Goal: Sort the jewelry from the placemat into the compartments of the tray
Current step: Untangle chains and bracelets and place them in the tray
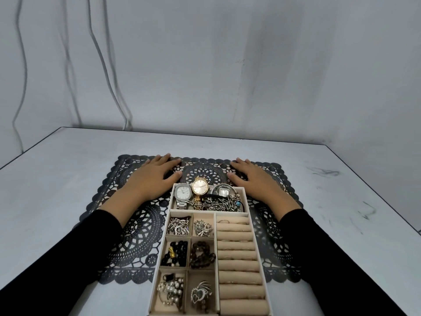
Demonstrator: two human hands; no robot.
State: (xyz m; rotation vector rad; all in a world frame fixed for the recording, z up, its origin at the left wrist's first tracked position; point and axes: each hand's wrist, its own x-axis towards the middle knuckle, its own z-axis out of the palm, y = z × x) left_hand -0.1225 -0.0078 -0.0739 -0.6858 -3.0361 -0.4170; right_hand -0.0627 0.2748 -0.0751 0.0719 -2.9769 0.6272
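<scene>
Here, left hand point(155, 176), right hand point(255, 179) on placemat point(136, 236)

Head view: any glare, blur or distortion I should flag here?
Head view: dim, even light, soft shadows; mild shine on the gold watch face; no motion blur on left hand or right hand; wide-angle stretch at the sleeves; tray contents reasonably sharp.

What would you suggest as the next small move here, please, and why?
Probably lift both hands away and finish: the left hand and right hand rest flat on the placemat holding nothing, no loose jewelry shows on it, and the tray compartments already hold watches and beads.
</scene>
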